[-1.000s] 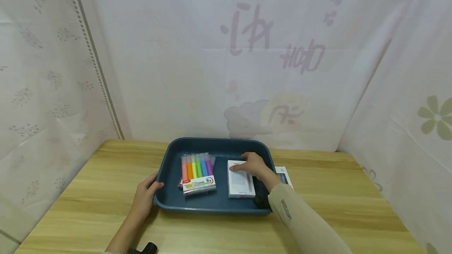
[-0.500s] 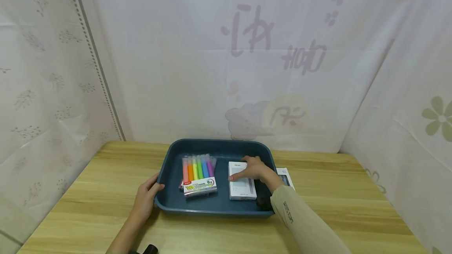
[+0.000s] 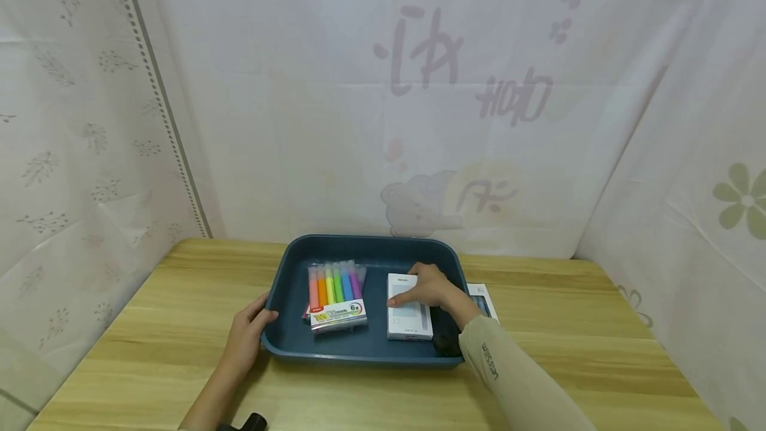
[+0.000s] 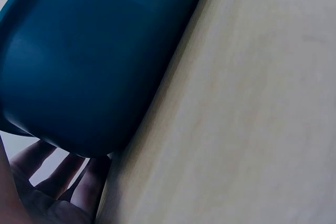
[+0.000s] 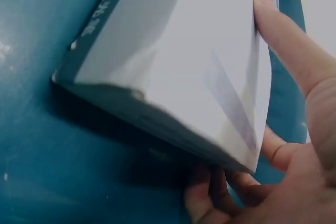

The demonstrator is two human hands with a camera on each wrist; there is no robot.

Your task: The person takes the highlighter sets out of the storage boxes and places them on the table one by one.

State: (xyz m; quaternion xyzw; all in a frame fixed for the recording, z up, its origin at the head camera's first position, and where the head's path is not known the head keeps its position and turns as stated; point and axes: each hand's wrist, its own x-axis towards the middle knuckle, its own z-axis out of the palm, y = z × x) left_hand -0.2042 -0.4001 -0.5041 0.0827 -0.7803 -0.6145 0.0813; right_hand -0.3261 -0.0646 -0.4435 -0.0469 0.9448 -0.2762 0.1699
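Observation:
A dark blue plastic tray sits on the table. My left hand grips its left end, thumb over the rim and fingers along the outer wall. Inside the tray, on the right, my right hand holds a flat white box from its right side. In the right wrist view the thumb lies at one edge of the white box, and the other fingers curl at the opposite side and below. A clear pack of colourful highlighters lies in the tray's left half, overlapping another pack mostly hidden under it.
A second white box with a dark window lies on the wooden table, just right of the tray and partly hidden by my right arm. A patterned cloth hangs behind the table and along both sides.
My right thumb has shifted slightly down on the white box. The left hand, tray and highlighters stay in place, apart from a slight shift of the whole view.

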